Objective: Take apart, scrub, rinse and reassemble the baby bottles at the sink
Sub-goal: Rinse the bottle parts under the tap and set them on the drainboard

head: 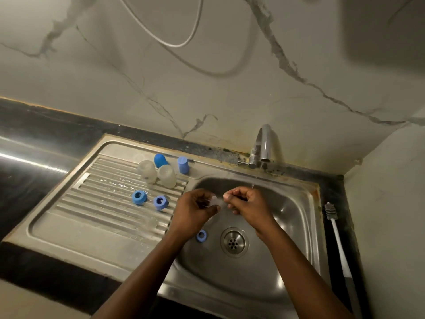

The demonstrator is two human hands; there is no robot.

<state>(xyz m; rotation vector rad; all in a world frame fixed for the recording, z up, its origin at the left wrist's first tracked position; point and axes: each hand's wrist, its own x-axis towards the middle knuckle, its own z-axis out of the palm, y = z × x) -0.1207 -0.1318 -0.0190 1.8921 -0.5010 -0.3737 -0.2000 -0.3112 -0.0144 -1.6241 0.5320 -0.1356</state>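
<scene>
Both hands, left (195, 208) and right (247, 203), are close together over the sink basin (287, 217) toward its back edge, each pinching one end of a clear teat (216, 201) below the tap (264, 146). The basin's front half is open.

In the basin, a blue ring (201, 235) lies beside the drain (234, 242).

On the draining board (92, 226):
- Near the back edge are two clear bottles (147, 170) and two blue caps (160, 160).
- At mid-board are two more rings (139, 197).

A brush (333, 224) lies along the sink's right edge.

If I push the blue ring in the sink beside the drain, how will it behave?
The blue ring is small and hollow, so probably light. It lies flat, so it should slide rather than roll. The steel sink looks wet, likely slippery.
</scene>
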